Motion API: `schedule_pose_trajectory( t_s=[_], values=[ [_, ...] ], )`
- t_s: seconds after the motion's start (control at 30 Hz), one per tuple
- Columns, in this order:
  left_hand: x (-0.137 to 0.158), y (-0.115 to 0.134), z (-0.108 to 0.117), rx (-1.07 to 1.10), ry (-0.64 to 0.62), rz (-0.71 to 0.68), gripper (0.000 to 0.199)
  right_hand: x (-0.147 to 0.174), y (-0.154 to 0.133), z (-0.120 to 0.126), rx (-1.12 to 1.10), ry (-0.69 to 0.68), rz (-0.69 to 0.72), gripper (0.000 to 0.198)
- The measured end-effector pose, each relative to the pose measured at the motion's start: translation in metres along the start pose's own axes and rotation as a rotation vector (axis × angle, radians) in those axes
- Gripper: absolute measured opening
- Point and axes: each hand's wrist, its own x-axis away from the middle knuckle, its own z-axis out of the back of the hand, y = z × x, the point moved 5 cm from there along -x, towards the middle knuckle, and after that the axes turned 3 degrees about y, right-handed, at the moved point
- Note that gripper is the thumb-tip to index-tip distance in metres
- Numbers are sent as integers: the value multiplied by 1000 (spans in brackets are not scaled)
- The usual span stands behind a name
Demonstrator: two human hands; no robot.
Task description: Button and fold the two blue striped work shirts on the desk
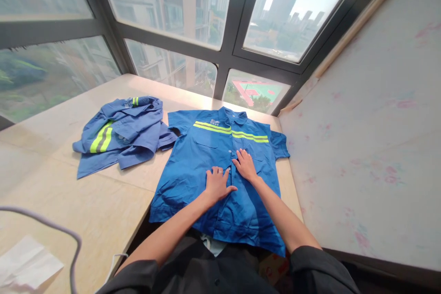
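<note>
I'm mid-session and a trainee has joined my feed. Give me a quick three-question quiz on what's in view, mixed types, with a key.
1. True or false: the left hand, resting on the spread blue shirt, wears a ring.

2. What lies rumpled beside the spread blue shirt?
A) a towel
B) a second blue shirt
C) a cap

3. Fill in the missing word: of the person's two hands, the ____ one lies nearer the collar.

Key:
1. True.
2. B.
3. Right; the right hand lies farther up the shirt front than the left.
</note>
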Motion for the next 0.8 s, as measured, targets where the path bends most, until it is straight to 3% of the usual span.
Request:
schedule_pose_trajectory(
  t_s=[0.23,0.5,0.67,0.8],
  values=[
    [-9,-5,1,0,38,-8,61,3,3,1,-75,24,7,56],
    [-10,-10,-15,33,43,-5,61,4,8,4,-124,6,45,54],
    [-2,-17,-30,83,49,-35,57,-4,7,20,-174,-13,38,46],
    [-14,-20,-15,117,37,-43,47,-22,-7,36,-243,7,60,43]
  ],
)
